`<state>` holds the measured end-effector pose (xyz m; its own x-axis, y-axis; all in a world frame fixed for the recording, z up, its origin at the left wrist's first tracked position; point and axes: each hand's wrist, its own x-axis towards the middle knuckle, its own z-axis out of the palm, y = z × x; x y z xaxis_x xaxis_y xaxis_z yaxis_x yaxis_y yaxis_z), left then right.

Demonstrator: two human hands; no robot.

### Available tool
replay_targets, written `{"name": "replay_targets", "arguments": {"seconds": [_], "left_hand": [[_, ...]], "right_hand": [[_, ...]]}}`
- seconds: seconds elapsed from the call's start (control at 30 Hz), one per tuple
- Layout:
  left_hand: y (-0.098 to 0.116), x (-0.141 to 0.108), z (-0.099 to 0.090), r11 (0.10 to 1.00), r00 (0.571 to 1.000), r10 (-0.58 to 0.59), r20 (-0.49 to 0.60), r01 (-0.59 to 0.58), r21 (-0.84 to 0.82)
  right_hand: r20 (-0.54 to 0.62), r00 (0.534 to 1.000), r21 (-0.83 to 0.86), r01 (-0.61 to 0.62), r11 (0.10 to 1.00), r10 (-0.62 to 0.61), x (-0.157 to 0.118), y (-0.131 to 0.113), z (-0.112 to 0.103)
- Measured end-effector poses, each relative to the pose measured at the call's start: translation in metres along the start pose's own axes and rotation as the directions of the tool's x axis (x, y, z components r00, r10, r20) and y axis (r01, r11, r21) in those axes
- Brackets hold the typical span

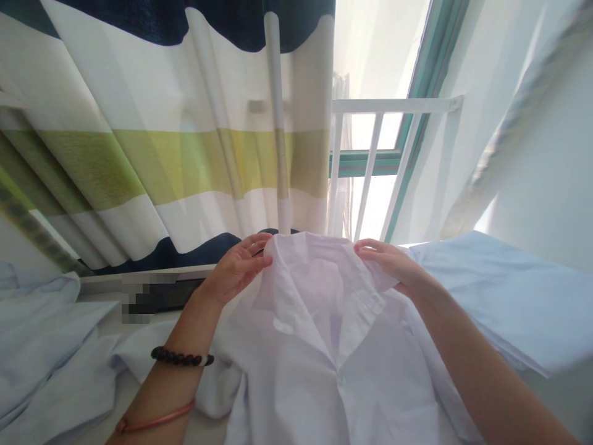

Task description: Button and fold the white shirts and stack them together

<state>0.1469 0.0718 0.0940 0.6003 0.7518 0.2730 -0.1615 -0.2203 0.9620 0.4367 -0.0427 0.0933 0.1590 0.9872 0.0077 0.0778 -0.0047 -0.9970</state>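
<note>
A white button-front garment with a lapel collar, like a lab coat (319,371), lies front up with its collar end away from me. My left hand (238,266) pinches the collar's left side, thumb and fingers closed on the cloth. On the collar's right side, my right hand (389,262) grips the fabric in the same way, some of its fingers hidden behind the cloth. Between the hands the neck part is raised and stretched out. The sleeves spread to both sides, partly under my forearms.
More white clothing (46,346) lies loosely at the left. A folded pale blue-white cloth (500,296) is at the right. Behind my left wrist sits a dark flat object (171,295), partly blurred out. A striped curtain (185,154) and white window bars (393,106) stand behind.
</note>
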Motion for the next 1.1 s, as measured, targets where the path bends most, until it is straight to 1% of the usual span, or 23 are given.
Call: {"name": "replay_targets", "arguments": {"seconds": [0.07, 0.13, 0.2, 0.27, 0.3, 0.33, 0.37, 0.4, 0.47, 0.5, 0.53, 0.57, 0.6, 0.63, 0.67, 0.7, 0.73, 0.8, 0.83, 0.9, 0.97, 1.03, 1.1], "left_hand": [[-0.002, 0.002, 0.002, 0.958, 0.999, -0.041, -0.02, 0.045, 0.285], [-0.003, 0.002, 0.005, 0.878, 0.996, -0.075, -0.054, 0.091, 0.47], [-0.003, 0.002, 0.009, 0.828, 0.993, -0.09, -0.079, 0.118, 0.548], [-0.002, -0.001, 0.014, 0.776, 0.99, -0.121, -0.079, 0.143, 0.615], [0.0, -0.003, 0.017, 0.754, 0.985, -0.162, -0.061, 0.163, 0.636], [0.001, -0.006, 0.019, 0.725, 0.97, -0.24, -0.034, 0.202, 0.658], [0.003, -0.008, 0.021, 0.681, 0.937, -0.349, -0.008, 0.26, 0.684], [0.004, -0.011, 0.024, 0.617, 0.882, -0.472, 0.005, 0.326, 0.717], [0.004, -0.015, 0.028, 0.453, 0.734, -0.678, -0.026, 0.446, 0.772], [0.002, -0.017, 0.03, 0.386, 0.666, -0.744, -0.05, 0.489, 0.782], [0.0, -0.017, 0.032, 0.356, 0.615, -0.787, -0.052, 0.52, 0.776], [-0.003, -0.018, 0.033, 0.364, 0.584, -0.812, -0.027, 0.541, 0.758], [-0.007, -0.017, 0.034, 0.385, 0.555, -0.832, 0.017, 0.554, 0.738], [-0.011, -0.016, 0.035, 0.418, 0.537, -0.84, 0.07, 0.561, 0.714], [-0.015, -0.015, 0.037, 0.471, 0.552, -0.827, 0.111, 0.571, 0.672], [-0.02, -0.013, 0.039, 0.537, 0.602, -0.79, 0.122, 0.581, 0.612], [-0.023, -0.011, 0.041, 0.609, 0.676, -0.731, 0.097, 0.581, 0.541], [-0.03, -0.009, 0.048, 0.745, 0.815, -0.578, -0.024, 0.54, 0.391], [-0.034, -0.009, 0.052, 0.794, 0.856, -0.509, -0.095, 0.509, 0.333], [-0.043, -0.013, 0.06, 0.841, 0.881, -0.432, -0.191, 0.471, 0.268], [-0.053, -0.021, 0.066, 0.866, 0.882, -0.404, -0.244, 0.454, 0.209], [-0.063, -0.031, 0.068, 0.896, 0.885, -0.396, -0.243, 0.43, 0.106], [-0.07, -0.042, 0.066, 0.917, 0.898, -0.399, -0.186, 0.387, -0.097]], "right_hand": [[0.046, 0.997, -0.114, -0.048, 0.992, 0.054, -0.002, 0.002, -0.001], [0.081, 0.993, -0.261, -0.066, 0.963, 0.09, -0.003, 0.005, -0.005], [0.057, 0.995, -0.417, -0.048, 0.908, 0.078, -0.004, 0.006, -0.01], [-0.003, 1.0, -0.576, -0.009, 0.817, 0.009, -0.006, 0.004, -0.013], [-0.021, 0.999, -0.652, 0.011, 0.758, -0.032, -0.007, 0.001, -0.014], [-0.028, 0.998, -0.719, 0.024, 0.695, -0.064, -0.01, -0.003, -0.013], [-0.02, 0.997, -0.769, 0.031, 0.639, -0.073, -0.012, -0.007, -0.011], [0.005, 0.999, -0.796, 0.028, 0.604, -0.04, -0.015, -0.012, -0.008], [0.083, 0.988, -0.794, -0.016, 0.608, 0.133, -0.021, -0.016, 0.001], [0.128, 0.963, -0.775, -0.053, 0.629, 0.239, -0.024, -0.015, 0.007], [0.174, 0.926, -0.757, -0.091, 0.647, 0.334, -0.025, -0.012, 0.013], [0.208, 0.888, -0.748, -0.126, 0.651, 0.411, -0.025, -0.007, 0.019], [0.23, 0.861, -0.743, -0.146, 0.653, 0.454, -0.024, 0.0, 0.024], [0.246, 0.851, -0.736, -0.148, 0.661, 0.464, -0.022, 0.006, 0.029], [0.255, 0.856, -0.723, -0.14, 0.677, 0.45, -0.019, 0.013, 0.034], [0.257, 0.873, -0.703, -0.126, 0.7, 0.415, -0.016, 0.019, 0.039], [0.251, 0.898, -0.675, -0.105, 0.73, 0.362, -0.013, 0.024, 0.044], [0.209, 0.952, -0.614, -0.051, 0.788, 0.224, -0.008, 0.031, 0.054], [0.178, 0.971, -0.588, -0.026, 0.808, 0.161, -0.007, 0.035, 0.059], [0.119, 0.991, -0.536, 0.014, 0.844, 0.059, -0.01, 0.044, 0.071], [0.073, 0.997, -0.464, 0.055, 0.884, -0.023, -0.016, 0.056, 0.082], [0.012, 0.99, -0.34, 0.133, 0.931, -0.138, -0.022, 0.07, 0.091], [-0.033, 0.985, -0.223, 0.159, 0.962, -0.171, -0.026, 0.081, 0.095]]}}
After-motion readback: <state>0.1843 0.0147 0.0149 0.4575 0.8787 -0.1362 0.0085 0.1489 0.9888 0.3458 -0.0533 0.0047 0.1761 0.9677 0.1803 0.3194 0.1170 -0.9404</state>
